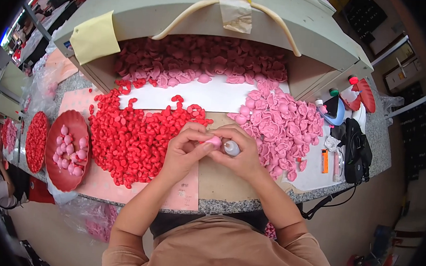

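Note:
My left hand (184, 148) pinches a small pink bud-shaped piece (215, 141) between its fingertips. My right hand (241, 155) grips a small clear squeeze bottle (231, 147), its tip close to the pink piece. Both hands meet over a brown board (219, 180) at the table's front middle. A big heap of small red petal pieces (133, 137) lies just left of my hands. To the right is a heap of pink flower-shaped pieces (283, 123).
A red dish (55, 164) at the left holds pink buds, with another red tray (35, 143) beyond it. A beige hood (192, 8) at the back covers dark red pieces. At the right lie an orange lighter (324, 160), a black bag (357, 150) and bottles.

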`<state>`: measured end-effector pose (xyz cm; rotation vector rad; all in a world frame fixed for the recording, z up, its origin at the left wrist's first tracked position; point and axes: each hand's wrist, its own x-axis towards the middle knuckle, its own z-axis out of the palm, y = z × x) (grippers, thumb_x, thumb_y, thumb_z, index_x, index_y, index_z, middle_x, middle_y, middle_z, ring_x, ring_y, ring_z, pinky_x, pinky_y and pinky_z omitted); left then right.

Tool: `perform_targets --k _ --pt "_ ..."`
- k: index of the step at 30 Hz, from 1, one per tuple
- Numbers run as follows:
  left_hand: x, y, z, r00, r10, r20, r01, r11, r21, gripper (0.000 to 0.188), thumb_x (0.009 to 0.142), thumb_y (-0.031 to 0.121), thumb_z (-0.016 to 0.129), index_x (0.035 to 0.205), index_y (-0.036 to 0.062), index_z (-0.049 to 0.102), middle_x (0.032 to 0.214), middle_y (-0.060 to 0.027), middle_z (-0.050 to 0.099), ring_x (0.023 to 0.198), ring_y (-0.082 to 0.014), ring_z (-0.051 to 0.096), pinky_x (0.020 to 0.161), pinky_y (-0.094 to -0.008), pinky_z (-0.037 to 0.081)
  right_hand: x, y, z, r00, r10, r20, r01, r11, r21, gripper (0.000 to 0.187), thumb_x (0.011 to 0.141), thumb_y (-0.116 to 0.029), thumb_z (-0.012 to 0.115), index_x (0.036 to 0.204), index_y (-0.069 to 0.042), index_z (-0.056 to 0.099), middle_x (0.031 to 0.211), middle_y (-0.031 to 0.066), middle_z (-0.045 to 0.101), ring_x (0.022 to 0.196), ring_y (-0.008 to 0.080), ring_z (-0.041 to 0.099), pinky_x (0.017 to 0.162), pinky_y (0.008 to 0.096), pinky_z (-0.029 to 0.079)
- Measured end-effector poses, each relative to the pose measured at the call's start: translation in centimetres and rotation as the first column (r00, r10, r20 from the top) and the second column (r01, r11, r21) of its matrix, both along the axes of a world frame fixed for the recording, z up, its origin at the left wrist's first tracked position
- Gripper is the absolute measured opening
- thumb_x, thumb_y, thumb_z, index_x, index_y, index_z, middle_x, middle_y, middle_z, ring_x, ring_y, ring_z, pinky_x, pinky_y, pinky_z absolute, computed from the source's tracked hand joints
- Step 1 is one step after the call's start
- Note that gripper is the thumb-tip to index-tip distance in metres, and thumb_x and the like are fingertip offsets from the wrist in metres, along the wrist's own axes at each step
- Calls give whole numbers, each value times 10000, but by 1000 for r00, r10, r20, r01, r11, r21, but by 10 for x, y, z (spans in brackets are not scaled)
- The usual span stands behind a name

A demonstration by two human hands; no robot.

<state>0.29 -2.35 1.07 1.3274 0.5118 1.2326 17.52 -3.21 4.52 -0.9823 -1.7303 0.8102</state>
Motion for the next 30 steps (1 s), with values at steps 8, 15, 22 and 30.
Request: perform_targets --k 8,15,22,30 --pt "4 -9 7 835 32 549 245 872 -424 204 910 131 578 1109 88 554 1107 -80 564 972 -203 570 746 -359 506 -28 -1 1 898 -35 -439 -77 969 -235 348 780 -51 716 1112 -29 616 1103 50 570 830 91 566 638 211 480" --pt "8 -8 5 918 76 388 74 931 -357 312 902 130 595 1192 60 505 1115 -98 572 1006 -184 568 787 -330 499 -27 -4 -3 816 -66 -575 -176 919 -354 314 811 -72 694 1102 -22 589 1099 41 589 995 95 543 875 252 442" --pt "14 -12 1 925 125 358 0 944 -330 307 899 108 594 1196 73 526 1133 -88 580 1035 -192 573 826 -333 498 -26 -5 -6 838 -104 -535 -90 942 -324 288 795 -73 710 1056 -25 598 1055 37 596 902 92 564 748 214 465" --pt "12 -13 -10 909 125 398 6 950 -313 269 878 83 616 1141 94 563 1212 -61 527 1078 -189 552 918 -334 464 -25 -6 -4 818 -24 -575 -139 962 -237 270 806 -95 705 1044 -17 603 1099 83 597 1016 148 558 902 289 434"
